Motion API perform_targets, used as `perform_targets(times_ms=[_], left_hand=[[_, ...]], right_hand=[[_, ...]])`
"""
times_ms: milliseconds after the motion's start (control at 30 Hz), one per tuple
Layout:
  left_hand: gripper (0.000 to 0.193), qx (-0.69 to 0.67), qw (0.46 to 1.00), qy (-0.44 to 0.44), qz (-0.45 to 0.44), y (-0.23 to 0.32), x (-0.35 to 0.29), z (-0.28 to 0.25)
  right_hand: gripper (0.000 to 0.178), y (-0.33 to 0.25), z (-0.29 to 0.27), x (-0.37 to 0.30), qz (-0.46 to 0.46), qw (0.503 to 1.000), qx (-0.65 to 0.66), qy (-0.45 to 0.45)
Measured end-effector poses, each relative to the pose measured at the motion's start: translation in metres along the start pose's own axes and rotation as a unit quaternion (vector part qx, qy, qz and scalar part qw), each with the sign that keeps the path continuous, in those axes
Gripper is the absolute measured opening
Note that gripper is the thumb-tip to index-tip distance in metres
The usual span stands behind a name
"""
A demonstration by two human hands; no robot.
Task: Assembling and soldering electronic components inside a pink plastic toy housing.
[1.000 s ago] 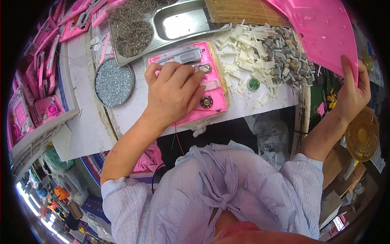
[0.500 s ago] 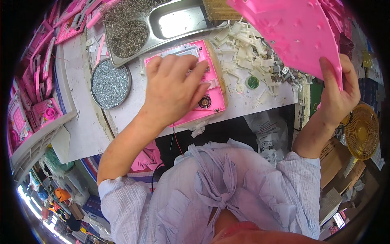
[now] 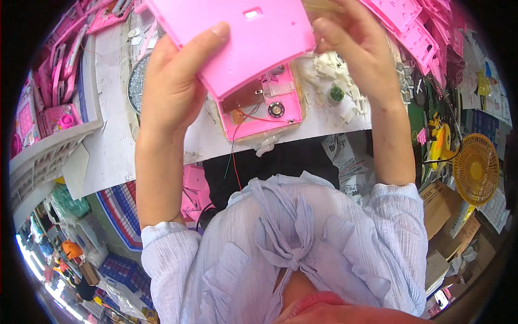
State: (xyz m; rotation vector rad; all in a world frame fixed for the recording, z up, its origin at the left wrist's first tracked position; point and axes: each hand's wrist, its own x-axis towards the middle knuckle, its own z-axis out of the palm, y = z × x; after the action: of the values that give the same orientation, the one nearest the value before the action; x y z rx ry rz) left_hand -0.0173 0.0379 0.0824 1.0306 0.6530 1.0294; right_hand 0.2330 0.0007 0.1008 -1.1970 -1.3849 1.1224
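Note:
A pink plastic panel [image 3: 264, 32] with a small rectangular slot is in my left hand [image 3: 175, 81], tilted above the table, the thumb pressed on its face. Beside the panel's right edge is my right hand [image 3: 367, 59], thumb and fingers apart; whether a fingertip touches the edge, I cannot tell. Below the panel lies an open pink case [image 3: 288, 123], its far part hidden. Inside it show a round black speaker [image 3: 276, 110], a brown board [image 3: 243, 101] and red wires. Thin red and green wires [image 3: 236, 168] hang over the table's front edge.
A round dish of small metal screws [image 3: 137, 83] stands left, partly behind my left hand. Loose white plastic parts [image 3: 348, 110] and a green disc [image 3: 336, 94] lie right of the case. Pink panels [image 3: 418, 40] are piled far right, above a yellow fan [image 3: 476, 170].
The pink panel has come from the right to over the case. My left hand has left the case and grips the panel; my right hand has moved left and loosened its hold.

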Motion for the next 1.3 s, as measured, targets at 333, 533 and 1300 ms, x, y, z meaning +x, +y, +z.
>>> perform_targets(times_ms=[333,533,1300], left_hand=[[0.061,0.558,0.801,-0.085,0.201,-0.077,-0.04,0.024],[0.064,0.61,0.755,-0.105,0.215,-0.095,-0.033,0.035],[0.065,0.706,0.679,-0.073,0.188,-0.094,-0.05,0.033]], right_hand=[[0.051,0.046,-0.067,-0.069,0.011,0.967,0.115,0.227],[0.051,0.055,-0.086,-0.096,0.024,0.963,0.116,0.243],[0.054,0.061,-0.061,-0.101,-0.003,0.97,0.116,0.211]])
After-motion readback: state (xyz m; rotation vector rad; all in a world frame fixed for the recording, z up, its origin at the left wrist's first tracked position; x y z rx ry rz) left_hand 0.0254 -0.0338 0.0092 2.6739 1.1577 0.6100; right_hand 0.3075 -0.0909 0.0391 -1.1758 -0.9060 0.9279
